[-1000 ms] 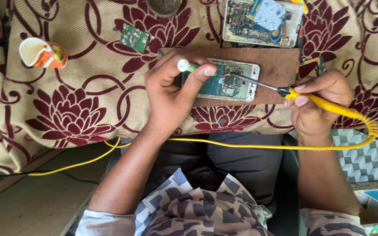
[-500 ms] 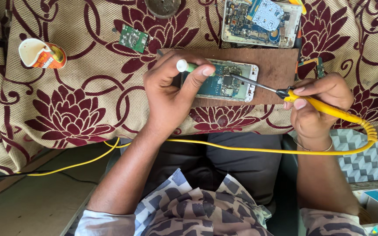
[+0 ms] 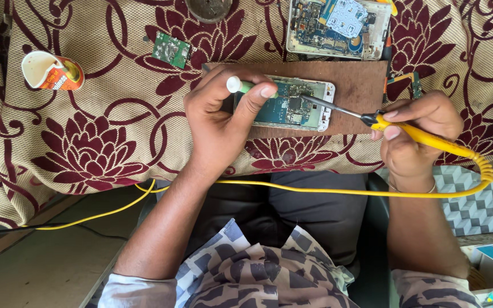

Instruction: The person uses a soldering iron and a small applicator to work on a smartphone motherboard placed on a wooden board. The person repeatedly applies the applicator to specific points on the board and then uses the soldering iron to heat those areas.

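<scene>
While right hand grips soldering iron, tip points left onto opened phone.

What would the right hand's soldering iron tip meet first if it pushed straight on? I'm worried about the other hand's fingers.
The right hand aims the soldering iron left at the opened phone; that board comes first, then probably the left hand fingers.

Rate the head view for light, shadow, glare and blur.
Head view: soft, even daylight; only a faint shadow under the left hand on the brown rectangular board; no strong glare on the opened phone's circuit board; the yellow-handled soldering iron in the right hand looks sharp, with no motion blur.
</scene>
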